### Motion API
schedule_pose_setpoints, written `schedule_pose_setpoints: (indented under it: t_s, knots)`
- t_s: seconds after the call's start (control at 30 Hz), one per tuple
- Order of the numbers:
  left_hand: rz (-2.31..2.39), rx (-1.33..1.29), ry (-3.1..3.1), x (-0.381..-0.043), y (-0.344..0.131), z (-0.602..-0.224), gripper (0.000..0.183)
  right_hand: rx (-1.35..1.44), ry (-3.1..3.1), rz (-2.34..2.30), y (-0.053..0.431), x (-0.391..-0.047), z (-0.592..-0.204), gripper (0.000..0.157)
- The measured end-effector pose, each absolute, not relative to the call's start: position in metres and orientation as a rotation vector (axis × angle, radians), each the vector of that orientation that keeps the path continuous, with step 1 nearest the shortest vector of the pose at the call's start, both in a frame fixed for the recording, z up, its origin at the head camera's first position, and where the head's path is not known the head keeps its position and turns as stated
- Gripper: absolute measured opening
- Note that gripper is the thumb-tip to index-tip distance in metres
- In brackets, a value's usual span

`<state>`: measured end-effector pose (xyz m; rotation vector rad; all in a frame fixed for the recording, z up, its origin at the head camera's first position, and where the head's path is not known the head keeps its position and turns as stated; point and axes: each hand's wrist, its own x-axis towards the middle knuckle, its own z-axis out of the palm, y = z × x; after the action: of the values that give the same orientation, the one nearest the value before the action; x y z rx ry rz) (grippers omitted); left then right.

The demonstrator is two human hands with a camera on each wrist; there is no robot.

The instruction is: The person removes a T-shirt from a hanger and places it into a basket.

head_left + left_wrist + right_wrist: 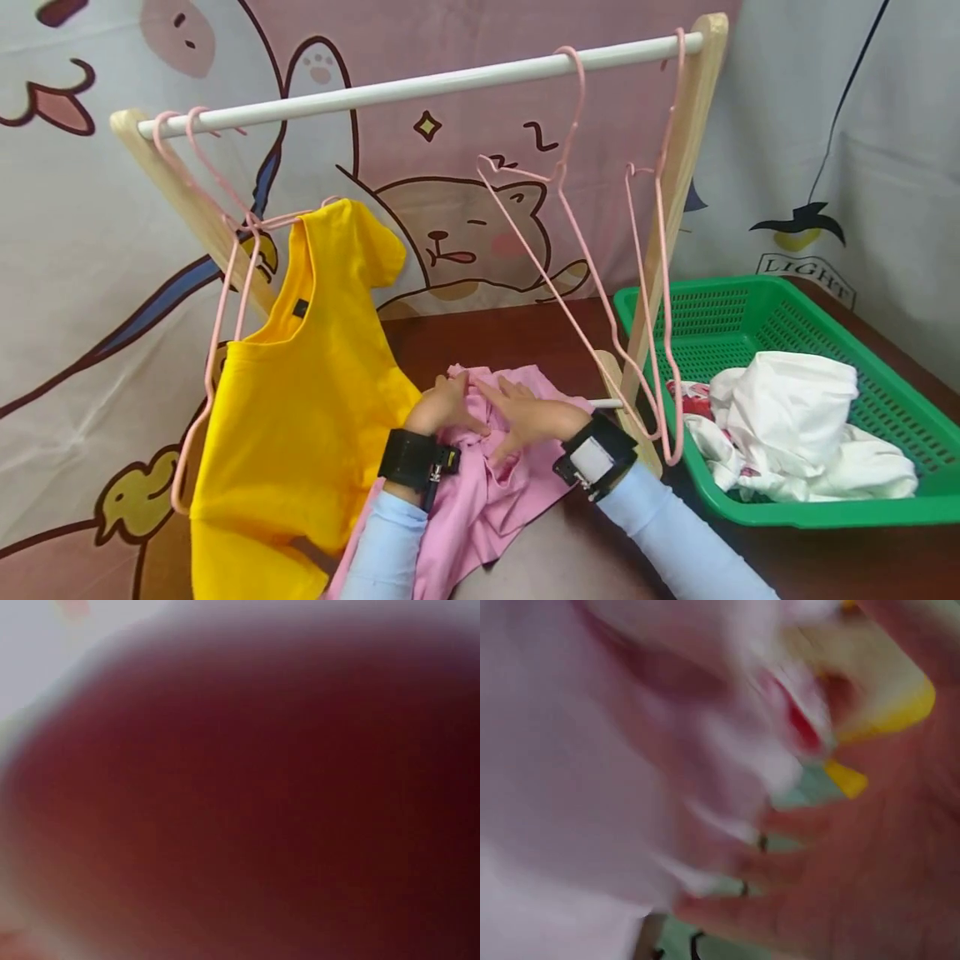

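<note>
A crumpled pink garment (457, 525) lies low in front of me, and both hands are on it. My left hand (444, 407) rests at its upper left part, thumb spread away from the fingers. Opposite it, my right hand (531, 414) touches the cloth with fingers spread. In the right wrist view the right hand's fingers (757, 911) stretch out along the pale pink cloth (562, 787). A dark red blur fills most of the left wrist view, hiding that hand's work.
Left, a yellow shirt (300, 417) hangs on a pink hanger from the white rail (450, 81). Two pink hangers (592, 275) hang at the rail's right. Beyond the wooden post (686, 150), a green basket (885, 367) holds white clothes (795, 417). A patterned curtain stands behind.
</note>
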<state>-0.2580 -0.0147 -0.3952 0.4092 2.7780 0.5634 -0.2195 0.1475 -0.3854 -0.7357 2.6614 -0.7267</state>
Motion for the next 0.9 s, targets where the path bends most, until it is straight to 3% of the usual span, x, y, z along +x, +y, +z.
schedule_pose_setpoints:
  t_s: [0.13, 0.37, 0.63, 0.77, 0.9]
  knots:
    - [0.618, 0.364, 2.851, -0.255, -0.011, -0.398, 0.072, -0.555, 2.754, -0.663, 0.134, -0.209, -0.403, 0.125]
    - [0.81, 0.495, 2.982, -0.238, -0.011, -0.386, 0.054, -0.535, 3.013, -0.68, 0.13, -0.203, -0.421, 0.132]
    - [1.025, 0.552, 2.854, -0.211, -0.011, -0.346, 0.047, -0.81, 3.366, -0.867, 0.132, -0.186, -0.421, 0.082]
    - [1.223, 0.736, 2.819, -0.201, -0.012, -0.331, 0.043, -0.804, 3.258, -1.168, 0.145, -0.178, -0.404, 0.071]
    - [1.185, 1.089, 2.734, -0.195, -0.02, -0.323, 0.065, -0.656, 3.169, -1.342, 0.163, -0.167, -0.39, 0.068]
